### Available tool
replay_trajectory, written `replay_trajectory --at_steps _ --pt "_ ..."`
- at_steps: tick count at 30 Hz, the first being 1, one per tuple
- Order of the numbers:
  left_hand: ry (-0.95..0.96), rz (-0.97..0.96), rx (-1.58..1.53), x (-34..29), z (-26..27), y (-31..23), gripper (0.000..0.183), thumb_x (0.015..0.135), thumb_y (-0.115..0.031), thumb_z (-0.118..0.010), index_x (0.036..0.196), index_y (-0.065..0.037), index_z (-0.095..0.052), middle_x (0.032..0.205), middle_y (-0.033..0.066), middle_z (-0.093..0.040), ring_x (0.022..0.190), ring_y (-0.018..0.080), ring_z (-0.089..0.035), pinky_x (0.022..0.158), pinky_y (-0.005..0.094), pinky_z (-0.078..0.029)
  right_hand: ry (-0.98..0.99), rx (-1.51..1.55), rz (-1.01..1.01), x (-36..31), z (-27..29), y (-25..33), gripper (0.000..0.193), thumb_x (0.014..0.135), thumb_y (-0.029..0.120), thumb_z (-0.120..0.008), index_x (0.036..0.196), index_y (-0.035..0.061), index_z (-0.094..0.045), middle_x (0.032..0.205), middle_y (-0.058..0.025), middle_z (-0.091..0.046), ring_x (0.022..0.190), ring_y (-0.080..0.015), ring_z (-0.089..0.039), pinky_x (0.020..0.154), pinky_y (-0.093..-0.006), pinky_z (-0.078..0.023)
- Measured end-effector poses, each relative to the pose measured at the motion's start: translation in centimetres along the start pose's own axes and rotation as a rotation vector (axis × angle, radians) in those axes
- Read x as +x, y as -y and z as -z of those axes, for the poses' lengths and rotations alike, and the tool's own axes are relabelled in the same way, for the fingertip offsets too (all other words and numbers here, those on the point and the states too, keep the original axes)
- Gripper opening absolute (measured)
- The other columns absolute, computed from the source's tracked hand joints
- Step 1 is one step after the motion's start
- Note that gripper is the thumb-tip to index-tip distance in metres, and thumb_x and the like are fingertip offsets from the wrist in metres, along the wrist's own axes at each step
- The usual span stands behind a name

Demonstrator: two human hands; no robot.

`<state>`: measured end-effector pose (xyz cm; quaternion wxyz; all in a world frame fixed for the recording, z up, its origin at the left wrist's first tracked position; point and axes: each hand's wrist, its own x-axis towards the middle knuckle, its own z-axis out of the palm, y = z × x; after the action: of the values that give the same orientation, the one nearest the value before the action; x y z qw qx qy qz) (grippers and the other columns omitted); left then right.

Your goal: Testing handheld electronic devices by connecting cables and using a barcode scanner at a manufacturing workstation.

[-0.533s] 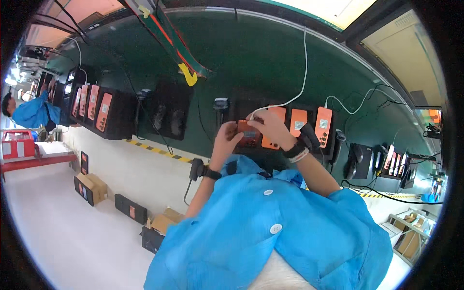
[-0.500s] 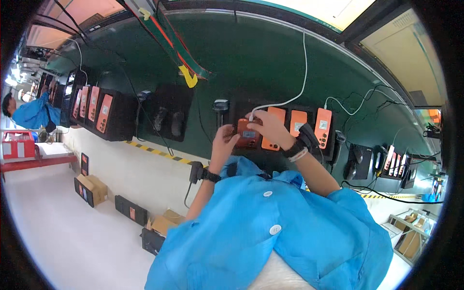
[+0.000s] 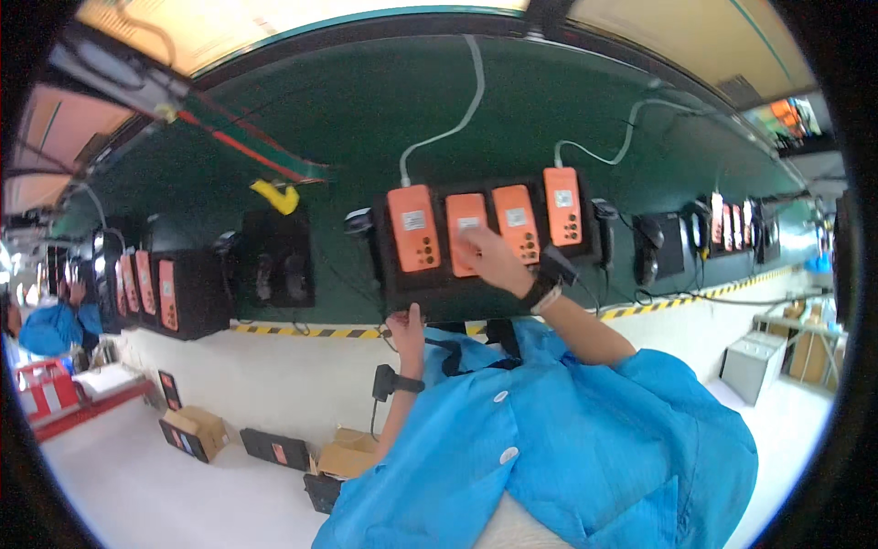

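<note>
Several orange phones lie face down in a row on a black tray point(image 3: 430, 288), camera lenses toward me. A white cable runs into the top end of the leftmost phone point(image 3: 414, 227). My right hand point(image 3: 494, 261) is over the second phone point(image 3: 466, 209), covering its label and lower right side; its fingers are blurred, and I cannot tell whether they grip it. To its right lie the third phone point(image 3: 516, 220) and a fourth, cabled phone point(image 3: 562, 206). My left hand point(image 3: 407, 329) is at the table's front edge, empty, its thumb raised apart from its fingers.
Black handheld scanners point(image 3: 359, 221) flank the tray. A yellow tag point(image 3: 276, 197) hangs at the back left. Another phone tray point(image 3: 197, 297) stands left, and more phones point(image 3: 732, 224) lie right. A person in blue point(image 3: 55, 325) is far left. Boxes point(image 3: 197, 430) are on the floor.
My left hand has left the leftmost phone and drawn back to the table edge. My right hand has moved from that phone's cable to the second phone. The view has shifted.
</note>
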<state>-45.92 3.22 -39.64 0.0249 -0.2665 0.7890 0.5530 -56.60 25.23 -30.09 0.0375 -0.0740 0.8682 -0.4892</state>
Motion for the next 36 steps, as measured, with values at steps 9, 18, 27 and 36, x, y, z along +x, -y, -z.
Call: replay_trajectory --at_steps 9,18,27,36 --pt "0.268 -0.088 -0.506 0.8 -4.0 -0.6 0.03 0.095 -0.024 -0.051 0.107 0.004 -0.053 0.099 0.0147 -0.062 0.094 0.0238 -0.061 0.084 0.0353 -0.051 -0.002 0.093 -0.463 -24.2 9.1 -7.5 0.029 0.087 0.024 -0.06 0.106 0.0035 -0.065 0.096 -0.0186 -0.067 0.089 -0.0331 -0.065 0.076 -0.0401 -0.051" --pt "1.014 -0.067 0.127 -15.4 -19.8 2.0 0.023 0.089 -0.017 -0.046 0.081 0.0 -0.06 0.076 0.0108 -0.063 0.07 0.019 -0.061 0.062 0.0317 -0.05 -0.448 0.104 -0.808 -48.6 18.0 -16.4 0.036 0.09 0.031 -0.057 0.112 0.0038 -0.064 0.104 -0.0142 -0.068 0.097 -0.0276 -0.065 0.085 -0.0365 -0.05" --pt "1.647 -0.348 0.489 -34.8 -41.4 -7.4 0.029 0.093 -0.023 -0.054 0.107 0.003 -0.06 0.096 0.0099 -0.067 0.088 0.017 -0.063 0.078 0.029 -0.05 -0.561 0.35 -0.853 -55.8 26.4 -20.0 0.041 0.09 0.035 -0.056 0.119 0.0068 -0.062 0.107 -0.0131 -0.067 0.103 -0.0237 -0.062 0.088 -0.034 -0.047" --pt "1.449 -0.475 0.152 -43.7 -61.3 -13.6 0.018 0.094 -0.016 -0.053 0.097 0.0 -0.061 0.087 0.0052 -0.065 0.077 0.0095 -0.058 0.069 0.0239 -0.047 -0.516 0.209 -0.663 -55.7 42.5 -31.2 0.038 0.09 0.035 -0.055 0.1 0.0003 -0.064 0.091 -0.0205 -0.067 0.084 -0.0372 -0.064 0.074 -0.0424 -0.05"
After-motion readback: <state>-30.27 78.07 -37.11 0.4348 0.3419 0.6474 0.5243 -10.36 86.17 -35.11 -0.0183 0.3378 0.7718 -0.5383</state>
